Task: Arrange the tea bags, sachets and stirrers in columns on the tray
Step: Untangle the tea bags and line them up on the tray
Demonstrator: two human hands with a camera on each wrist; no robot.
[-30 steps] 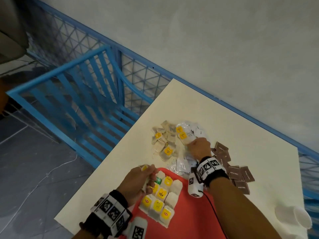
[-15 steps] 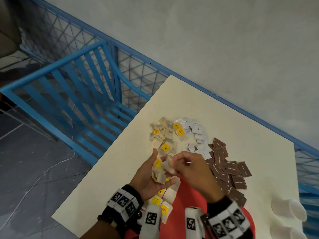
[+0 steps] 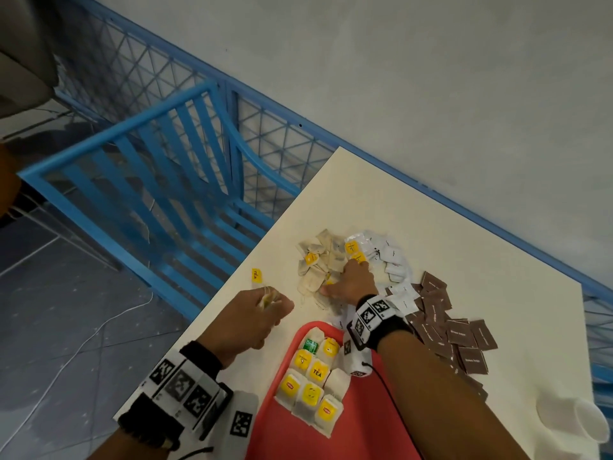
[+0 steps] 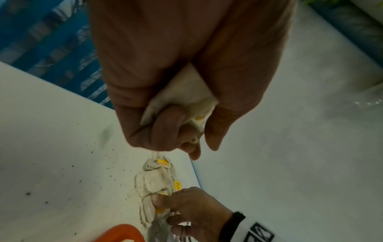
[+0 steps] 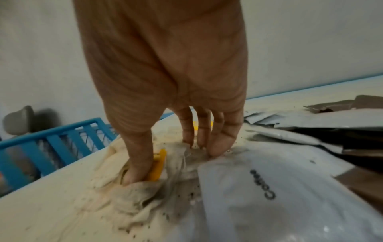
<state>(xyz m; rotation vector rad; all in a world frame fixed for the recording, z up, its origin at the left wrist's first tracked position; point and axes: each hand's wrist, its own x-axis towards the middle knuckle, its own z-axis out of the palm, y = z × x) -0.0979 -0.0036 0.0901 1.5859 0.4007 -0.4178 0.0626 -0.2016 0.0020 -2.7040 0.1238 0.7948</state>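
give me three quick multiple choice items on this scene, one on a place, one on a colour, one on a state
1. Where do the brown sachets lie?
A. on the red tray
B. on the table right of the tray
C. on the floor

2. What colour is the plastic tray?
A. red
B. blue
C. white

3. What is the left hand doing?
A. resting flat and empty
B. gripping tea bags
C. holding a cup

Answers: 1 B, they lie on the cream table beside the right forearm. 2 A, its bare surface is red. 3 B, its fingers curl round bunched tea bags, a yellow tag trailing.
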